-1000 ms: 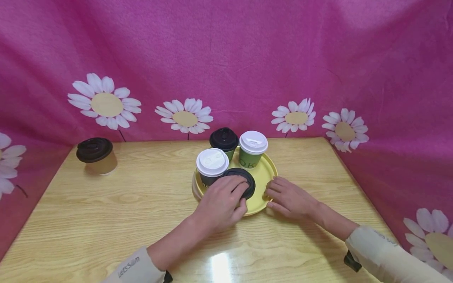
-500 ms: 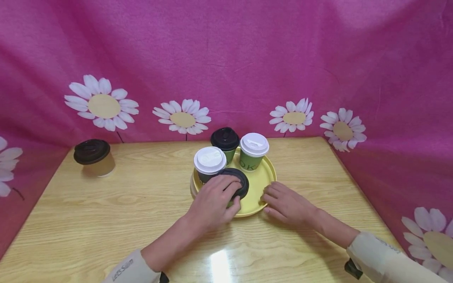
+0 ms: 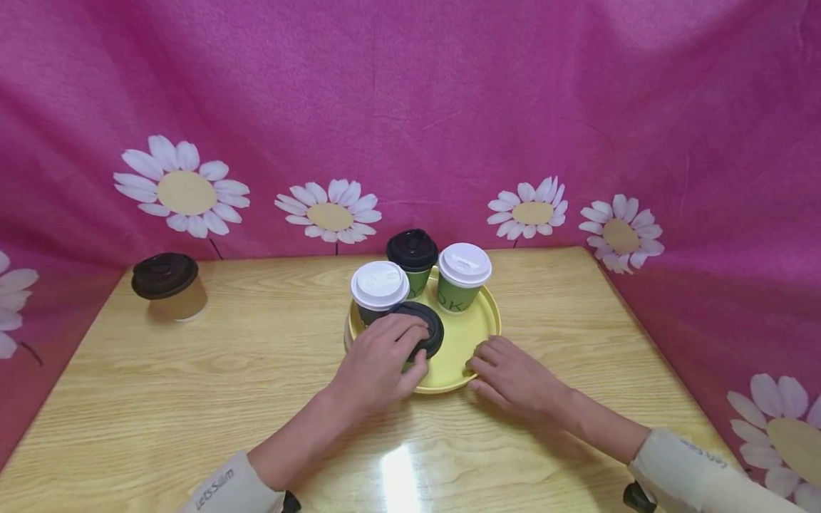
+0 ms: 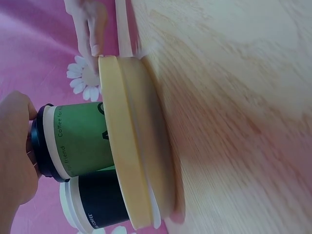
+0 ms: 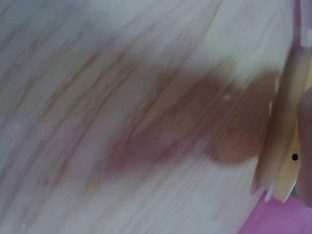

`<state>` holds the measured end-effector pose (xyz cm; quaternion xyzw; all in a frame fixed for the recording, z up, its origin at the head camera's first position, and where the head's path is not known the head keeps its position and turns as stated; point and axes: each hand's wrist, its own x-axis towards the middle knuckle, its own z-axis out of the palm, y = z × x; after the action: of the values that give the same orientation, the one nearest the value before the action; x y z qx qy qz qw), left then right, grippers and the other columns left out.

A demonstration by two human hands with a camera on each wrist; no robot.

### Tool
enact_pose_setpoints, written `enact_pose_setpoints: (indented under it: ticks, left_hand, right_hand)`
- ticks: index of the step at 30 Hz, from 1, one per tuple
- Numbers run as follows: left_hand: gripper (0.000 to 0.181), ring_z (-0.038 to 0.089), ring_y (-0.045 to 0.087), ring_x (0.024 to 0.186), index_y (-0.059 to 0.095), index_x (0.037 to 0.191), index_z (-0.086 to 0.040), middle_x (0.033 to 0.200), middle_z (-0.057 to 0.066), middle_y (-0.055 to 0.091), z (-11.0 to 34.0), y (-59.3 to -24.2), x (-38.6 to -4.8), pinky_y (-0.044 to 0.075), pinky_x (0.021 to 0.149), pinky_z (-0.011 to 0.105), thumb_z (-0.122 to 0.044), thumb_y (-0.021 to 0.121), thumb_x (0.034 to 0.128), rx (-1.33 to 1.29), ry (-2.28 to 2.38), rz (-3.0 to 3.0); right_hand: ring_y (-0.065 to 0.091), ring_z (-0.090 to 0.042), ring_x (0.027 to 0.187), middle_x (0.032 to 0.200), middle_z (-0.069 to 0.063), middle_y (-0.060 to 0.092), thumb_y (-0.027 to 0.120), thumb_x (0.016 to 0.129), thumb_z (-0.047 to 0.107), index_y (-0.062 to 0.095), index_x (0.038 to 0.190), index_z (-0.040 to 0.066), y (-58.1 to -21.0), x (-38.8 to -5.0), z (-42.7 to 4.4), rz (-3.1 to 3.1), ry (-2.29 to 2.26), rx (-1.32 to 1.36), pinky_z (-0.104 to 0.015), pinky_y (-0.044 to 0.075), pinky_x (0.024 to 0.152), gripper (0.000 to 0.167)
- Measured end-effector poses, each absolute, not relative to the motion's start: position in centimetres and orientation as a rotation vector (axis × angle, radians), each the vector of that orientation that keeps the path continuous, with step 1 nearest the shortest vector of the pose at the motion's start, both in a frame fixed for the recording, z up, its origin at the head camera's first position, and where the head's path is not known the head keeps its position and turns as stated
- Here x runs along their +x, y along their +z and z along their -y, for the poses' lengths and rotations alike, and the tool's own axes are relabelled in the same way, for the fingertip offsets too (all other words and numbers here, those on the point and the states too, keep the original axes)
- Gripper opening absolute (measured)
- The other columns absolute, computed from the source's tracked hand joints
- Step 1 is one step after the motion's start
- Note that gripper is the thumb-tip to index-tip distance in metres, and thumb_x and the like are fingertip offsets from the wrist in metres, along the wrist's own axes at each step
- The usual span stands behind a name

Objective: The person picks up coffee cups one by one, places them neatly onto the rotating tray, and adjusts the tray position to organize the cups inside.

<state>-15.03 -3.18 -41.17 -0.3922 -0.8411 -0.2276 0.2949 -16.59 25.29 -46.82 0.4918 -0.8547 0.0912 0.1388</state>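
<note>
My left hand (image 3: 375, 360) grips the black lid (image 3: 431, 329) of a green paper coffee cup (image 4: 83, 139) from above. That cup stands upright at the front of a round yellow tray (image 3: 458, 363). My right hand (image 3: 516, 374) holds the tray's right front rim, fingers bent over it and thumb outside. Behind the gripped cup stand a dark cup with a white lid (image 3: 380, 283), a green cup with a black lid (image 3: 412, 249) and a green cup with a white lid (image 3: 465, 265). In the right wrist view only part of the hand (image 5: 305, 146) shows beside the tray's edge.
A brown cup with a black lid (image 3: 168, 285) stands alone at the far left of the wooden table (image 3: 256, 370). A pinkish-purple cloth (image 3: 436, 107) with daisies surrounds the back and sides. Beneath the tray a paler base (image 4: 153, 126) shows.
The tray with its cups has turned clockwise seen from above: the gripped cup has gone left with my left hand, the white-lidded right cup slightly nearer. My right hand has shifted a little left.
</note>
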Motion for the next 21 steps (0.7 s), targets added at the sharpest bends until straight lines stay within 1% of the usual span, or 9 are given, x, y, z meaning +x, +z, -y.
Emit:
enact_pose_setpoints:
  ticks: [11,16,21]
  left_hand:
    - [0.012,0.020,0.063,0.100,0.069,0.093,-0.005,0.099,0.004,0.069,3.8,-41.2,-15.4,0.051,0.095,0.033,-0.012,0.068,0.0826,-1.019,-0.654,2.192]
    - [0.011,0.019,0.063,0.100,0.069,0.094,-0.006,0.100,0.005,0.068,4.0,-41.2,-15.5,0.050,0.095,0.033,-0.011,0.066,0.0838,-1.018,-0.663,2.216]
    - [0.011,0.020,0.063,0.099,0.068,0.093,-0.006,0.099,0.005,0.068,4.1,-41.2,-15.5,0.050,0.095,0.034,-0.011,0.067,0.0831,-1.023,-0.645,2.208]
  right_hand:
    - [0.051,-0.024,0.091,0.092,-0.002,0.053,0.043,0.106,0.034,0.061,0.096,0.013,-46.6,-15.0,-23.6,2.502,0.235,1.307,-0.040,0.042,0.086,0.029]
    - [0.049,-0.024,0.087,0.090,-0.003,0.051,0.041,0.107,0.033,0.059,0.095,0.011,-46.3,-14.5,-23.0,2.487,0.243,1.278,-0.041,0.042,0.081,0.032]
    - [0.048,-0.024,0.085,0.088,-0.003,0.049,0.037,0.108,0.035,0.058,0.094,0.010,-46.6,-14.2,-22.7,2.486,0.224,1.249,-0.040,0.042,0.079,0.036]
